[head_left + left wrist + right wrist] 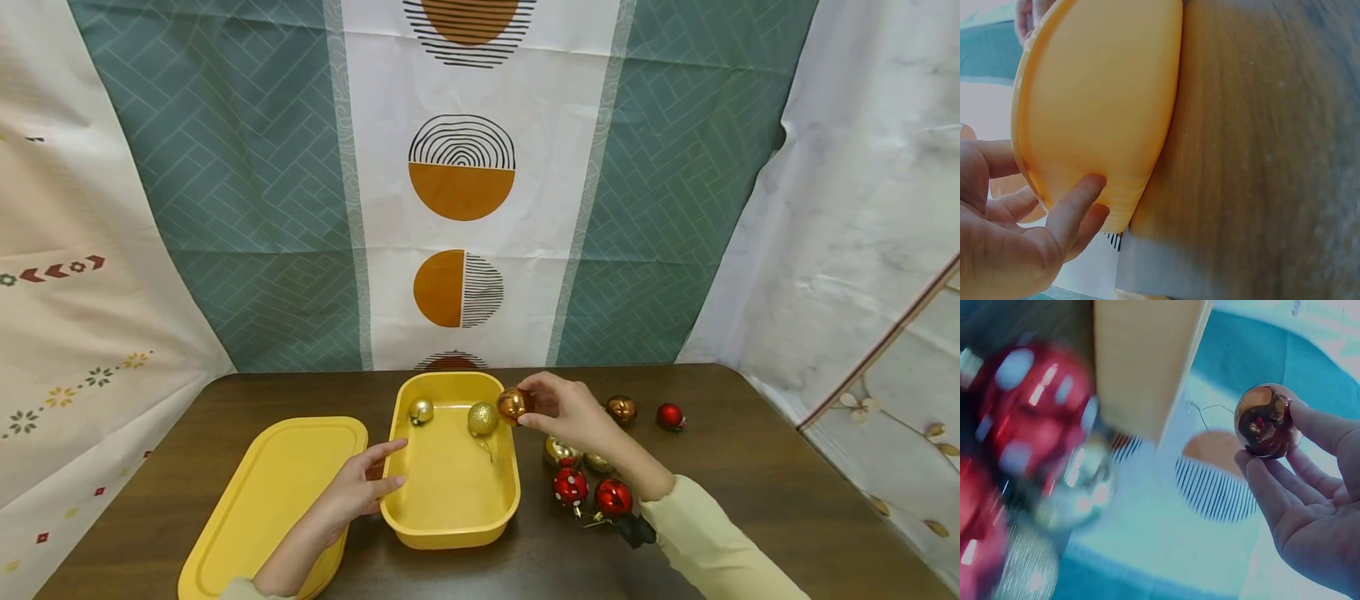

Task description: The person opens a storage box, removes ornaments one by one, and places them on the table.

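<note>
My right hand (pixel 568 410) holds a shiny copper Christmas bauble (pixel 513 405) by its fingertips, just above the right rim of a yellow box (pixel 450 533). The right wrist view shows the same bauble (pixel 1266 422) pinched between thumb and fingers, a thin string loop hanging off it. Across the box's left wall lies my left hand (pixel 360 483), thumb and index finger over the rim. Its other fingertips (pixel 1093 181) rest against the outer wall in the left wrist view. Inside the box are a shiny gold bauble (pixel 421 410) and a glittery gold bauble (pixel 483 418).
A yellow lid (pixel 277 492) lies left of the box. To the right sit a red spotted bauble (pixel 571 486), a red bauble (pixel 613 497) and gold ones, partly behind my forearm. Farther right are another copper bauble (pixel 621 409) and a small red bauble (pixel 671 417).
</note>
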Demonstrator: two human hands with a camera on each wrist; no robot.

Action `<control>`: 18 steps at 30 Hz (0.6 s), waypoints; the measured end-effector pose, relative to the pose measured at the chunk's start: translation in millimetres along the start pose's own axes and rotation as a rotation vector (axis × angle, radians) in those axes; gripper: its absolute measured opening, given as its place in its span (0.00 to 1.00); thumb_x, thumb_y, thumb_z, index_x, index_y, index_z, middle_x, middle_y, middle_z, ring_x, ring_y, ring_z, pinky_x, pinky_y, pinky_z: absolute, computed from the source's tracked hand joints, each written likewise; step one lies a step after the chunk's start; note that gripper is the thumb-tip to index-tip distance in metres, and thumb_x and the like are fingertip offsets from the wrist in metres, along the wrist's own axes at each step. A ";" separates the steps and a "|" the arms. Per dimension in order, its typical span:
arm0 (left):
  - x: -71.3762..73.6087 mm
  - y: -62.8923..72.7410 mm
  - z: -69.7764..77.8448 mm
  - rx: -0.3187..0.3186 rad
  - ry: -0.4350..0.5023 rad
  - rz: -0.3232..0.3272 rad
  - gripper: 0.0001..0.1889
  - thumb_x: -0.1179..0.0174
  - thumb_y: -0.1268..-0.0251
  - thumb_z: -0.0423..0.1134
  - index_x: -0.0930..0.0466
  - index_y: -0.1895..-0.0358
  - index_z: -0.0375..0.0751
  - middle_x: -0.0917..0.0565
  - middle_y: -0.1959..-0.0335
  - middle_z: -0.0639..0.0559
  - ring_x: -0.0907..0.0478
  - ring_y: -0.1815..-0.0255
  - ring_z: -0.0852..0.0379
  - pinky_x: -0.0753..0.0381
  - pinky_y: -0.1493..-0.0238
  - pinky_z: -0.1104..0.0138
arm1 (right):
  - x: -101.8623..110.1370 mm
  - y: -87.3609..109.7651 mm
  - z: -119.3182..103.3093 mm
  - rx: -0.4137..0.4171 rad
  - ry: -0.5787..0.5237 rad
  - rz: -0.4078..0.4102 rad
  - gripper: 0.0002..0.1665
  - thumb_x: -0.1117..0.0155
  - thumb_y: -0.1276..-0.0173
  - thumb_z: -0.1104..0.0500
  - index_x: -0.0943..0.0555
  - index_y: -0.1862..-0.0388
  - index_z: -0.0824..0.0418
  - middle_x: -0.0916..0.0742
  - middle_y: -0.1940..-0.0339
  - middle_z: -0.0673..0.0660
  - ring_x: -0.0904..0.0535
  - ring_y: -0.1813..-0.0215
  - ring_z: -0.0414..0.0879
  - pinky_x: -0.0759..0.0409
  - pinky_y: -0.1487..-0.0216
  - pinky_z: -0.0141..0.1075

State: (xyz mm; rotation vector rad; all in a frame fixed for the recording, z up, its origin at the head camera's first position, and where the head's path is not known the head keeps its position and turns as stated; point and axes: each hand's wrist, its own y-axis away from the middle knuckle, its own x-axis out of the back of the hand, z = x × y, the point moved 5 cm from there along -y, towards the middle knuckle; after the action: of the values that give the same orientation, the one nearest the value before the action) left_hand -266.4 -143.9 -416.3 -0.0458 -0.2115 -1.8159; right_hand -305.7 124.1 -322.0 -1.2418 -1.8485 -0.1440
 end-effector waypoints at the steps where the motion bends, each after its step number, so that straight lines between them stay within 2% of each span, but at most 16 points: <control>1: 0.1 -0.1 0.2 0.000 0.001 0.001 0.28 0.47 0.38 0.28 0.43 0.34 0.30 0.32 0.44 0.26 0.24 0.54 0.46 0.20 0.63 0.54 | 6.3 3.3 4.3 -0.011 0.008 0.017 0.21 0.32 0.44 0.62 0.25 0.52 0.65 0.17 0.57 0.59 0.20 0.55 0.51 0.21 0.56 0.38; 9: 1.0 -0.1 0.7 0.005 0.001 0.000 0.28 0.46 0.38 0.29 0.43 0.34 0.30 0.33 0.44 0.26 0.25 0.53 0.46 0.20 0.63 0.53 | 48.8 34.8 45.9 -0.079 0.081 0.148 0.21 0.30 0.47 0.63 0.24 0.54 0.68 0.16 0.60 0.61 0.19 0.57 0.54 0.20 0.59 0.42; 14: 0.8 0.1 1.3 0.005 0.004 -0.005 0.28 0.46 0.37 0.29 0.43 0.34 0.30 0.33 0.44 0.26 0.25 0.53 0.46 0.20 0.62 0.53 | 65.2 55.8 71.9 -0.156 0.064 0.177 0.21 0.31 0.47 0.63 0.24 0.54 0.70 0.17 0.59 0.64 0.19 0.56 0.57 0.21 0.58 0.43; 18: -0.1 -0.2 1.1 0.004 0.011 -0.013 0.29 0.47 0.37 0.29 0.44 0.34 0.29 0.33 0.44 0.26 0.25 0.54 0.45 0.20 0.62 0.53 | 73.7 73.0 92.5 -0.213 0.096 0.185 0.23 0.31 0.46 0.61 0.25 0.54 0.70 0.17 0.59 0.65 0.19 0.56 0.57 0.21 0.59 0.43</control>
State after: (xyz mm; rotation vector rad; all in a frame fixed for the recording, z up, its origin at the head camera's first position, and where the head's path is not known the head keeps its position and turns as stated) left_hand -266.7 -143.5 -415.3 -0.0314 -0.2082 -1.8287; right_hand -311.2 259.8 -351.5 -1.5193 -1.6589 -0.2989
